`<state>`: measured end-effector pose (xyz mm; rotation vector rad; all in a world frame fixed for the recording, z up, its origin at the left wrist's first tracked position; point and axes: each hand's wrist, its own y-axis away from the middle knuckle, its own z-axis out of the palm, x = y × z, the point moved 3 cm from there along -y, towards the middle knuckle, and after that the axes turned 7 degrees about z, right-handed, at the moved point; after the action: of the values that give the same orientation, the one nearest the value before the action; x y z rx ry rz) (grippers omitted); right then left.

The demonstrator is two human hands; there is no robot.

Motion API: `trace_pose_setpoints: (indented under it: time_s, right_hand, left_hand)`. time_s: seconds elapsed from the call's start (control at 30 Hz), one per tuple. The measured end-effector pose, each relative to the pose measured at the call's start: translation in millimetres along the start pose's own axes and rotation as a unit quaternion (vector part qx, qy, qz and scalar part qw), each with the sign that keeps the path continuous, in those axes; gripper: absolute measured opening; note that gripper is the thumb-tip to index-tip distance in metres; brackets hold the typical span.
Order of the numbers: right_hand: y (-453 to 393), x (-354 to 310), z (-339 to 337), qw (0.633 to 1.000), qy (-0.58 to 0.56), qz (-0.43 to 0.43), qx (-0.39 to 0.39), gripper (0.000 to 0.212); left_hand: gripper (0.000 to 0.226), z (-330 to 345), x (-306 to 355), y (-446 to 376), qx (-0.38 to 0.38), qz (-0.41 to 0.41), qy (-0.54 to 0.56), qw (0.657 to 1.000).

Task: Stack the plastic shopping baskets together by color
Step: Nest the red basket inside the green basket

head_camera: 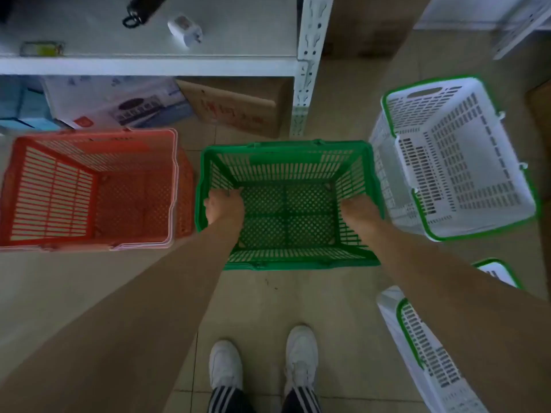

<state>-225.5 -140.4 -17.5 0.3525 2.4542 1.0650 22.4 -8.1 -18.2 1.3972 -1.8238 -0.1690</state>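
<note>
A green basket (287,162) sits on the floor straight ahead of me. My left hand (223,205) grips its left wall from inside, and my right hand (359,208) grips its right wall. To the left stands a red basket (59,186), with what looks like a second rim nested in it. To the right stands a white basket with green trim (459,162). Another white basket with green trim (429,353) lies at the lower right, partly hidden by my right arm.
A white metal shelf (149,65) runs along the back, its post (304,93) just behind the green basket. Cardboard boxes (235,105) sit under it. A charger (185,29) and a dark bottle lie on the shelf. My white shoes (262,362) stand on the tiled floor.
</note>
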Motion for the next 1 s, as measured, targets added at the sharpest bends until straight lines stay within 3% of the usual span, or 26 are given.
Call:
trace_pose_setpoints:
  time_s: [0.2,0.37,0.43,0.53,0.63,1.0]
  right_hand:
    - [-25.9,7.0,-6.6,0.994,0.078,-0.006,0.077,0.029]
    - [-49.2,17.9,-16.1,0.976,0.116,-0.021,0.184,0.04]
    - [-62.5,26.7,-15.6,0.974,0.062,-0.026,0.218,0.05]
    - [-81.7,40.0,-12.6,0.982,-0.032,0.017,0.187,0.063]
    - [-92.9,53.9,-6.1,0.983,-0.094,0.044,0.153,0.064]
    - [-99.9,67.4,2.5,0.973,-0.084,0.028,0.213,0.056]
  left_hand:
    - [0.056,8.0,-22.7,-18.2,0.077,-0.028,-0.033,0.996]
    - [0.065,12.9,-44.2,-37.4,0.13,-0.023,-0.036,0.991]
    - [0.069,12.8,-53.0,-42.9,0.141,-0.015,-0.031,0.989]
    - [0.07,10.3,-67.7,-53.5,0.145,-0.008,-0.015,0.989]
    - [0.065,7.5,-81.9,-59.8,0.149,-0.008,0.01,0.989]
    - [0.055,13.6,-94.3,-64.4,0.188,-0.06,0.036,0.98]
